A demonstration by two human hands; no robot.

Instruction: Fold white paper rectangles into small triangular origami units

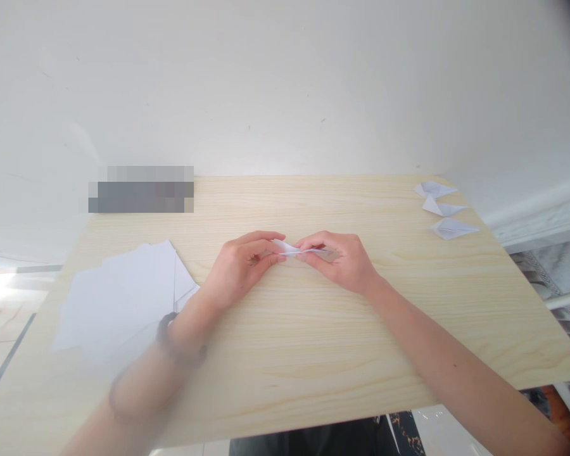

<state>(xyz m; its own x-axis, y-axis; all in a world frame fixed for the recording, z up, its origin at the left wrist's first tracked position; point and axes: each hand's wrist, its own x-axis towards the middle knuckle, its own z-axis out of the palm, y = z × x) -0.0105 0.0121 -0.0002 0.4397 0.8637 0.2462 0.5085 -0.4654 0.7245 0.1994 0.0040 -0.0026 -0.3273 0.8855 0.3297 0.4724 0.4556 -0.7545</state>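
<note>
Both hands in a pinch on folded paper — sheets and three folded shapes on the table

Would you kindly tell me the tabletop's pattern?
The tabletop shows pale beige wood grain, in the head view.

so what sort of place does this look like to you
An indoor room, perhaps in a home, apparently set up for papercraft: a wood-grain table bearing white paper sheets at left and three folded paper pieces at right.
</note>
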